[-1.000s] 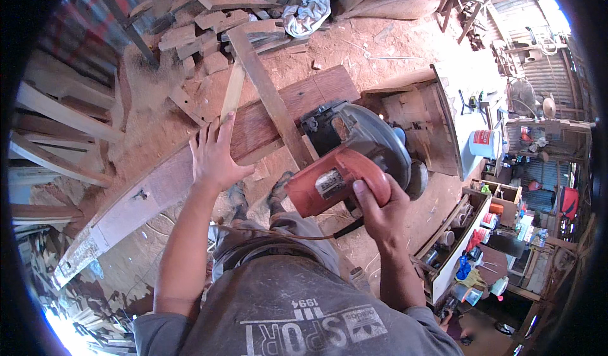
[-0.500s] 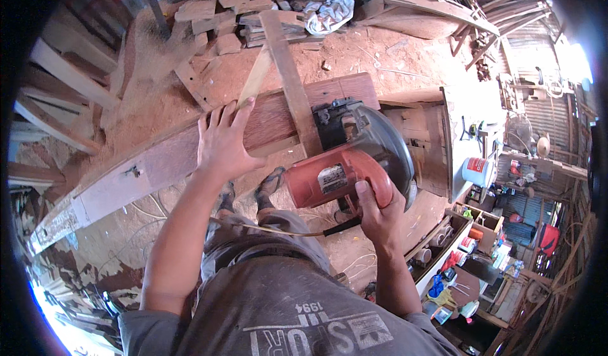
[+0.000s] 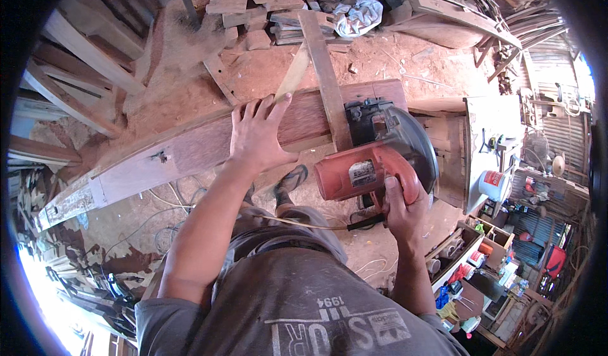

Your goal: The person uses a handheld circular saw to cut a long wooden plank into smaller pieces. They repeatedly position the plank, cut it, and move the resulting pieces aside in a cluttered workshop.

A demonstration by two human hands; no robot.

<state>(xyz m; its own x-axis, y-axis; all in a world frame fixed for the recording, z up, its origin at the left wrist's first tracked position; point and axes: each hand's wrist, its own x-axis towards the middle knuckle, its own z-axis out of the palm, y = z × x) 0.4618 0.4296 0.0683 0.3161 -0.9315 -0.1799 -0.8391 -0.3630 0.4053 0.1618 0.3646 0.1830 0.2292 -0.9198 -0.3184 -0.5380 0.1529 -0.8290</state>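
Observation:
A long tapered wooden plank (image 3: 190, 142) runs across the view below my head. On it my left hand (image 3: 258, 134) lies with fingers spread, its fingertips near a pale slat (image 3: 294, 71). A darker crosspiece (image 3: 321, 64) lies over the plank and under the edge of a red-and-black circular saw (image 3: 354, 175). My right hand (image 3: 405, 207) is wrapped round the saw's rear handle, thumb along it. The saw sits at the plank's right part, its cord (image 3: 370, 222) trailing left past my legs; its blade is hidden.
Wood scraps (image 3: 259, 11) and a white cloth bundle (image 3: 358, 15) lie beyond. Curved timbers (image 3: 95, 64) lean at left. A wooden box with a pale top (image 3: 491, 112) holds a white bucket (image 3: 493, 182). A cluttered shelf unit (image 3: 468, 254) is at lower right. Cables (image 3: 145, 223) lie on the floor.
The plank, saw and both hands appear further right in the picture, along with the surroundings as the view shifts. My left hand stays spread and my right stays on the saw handle.

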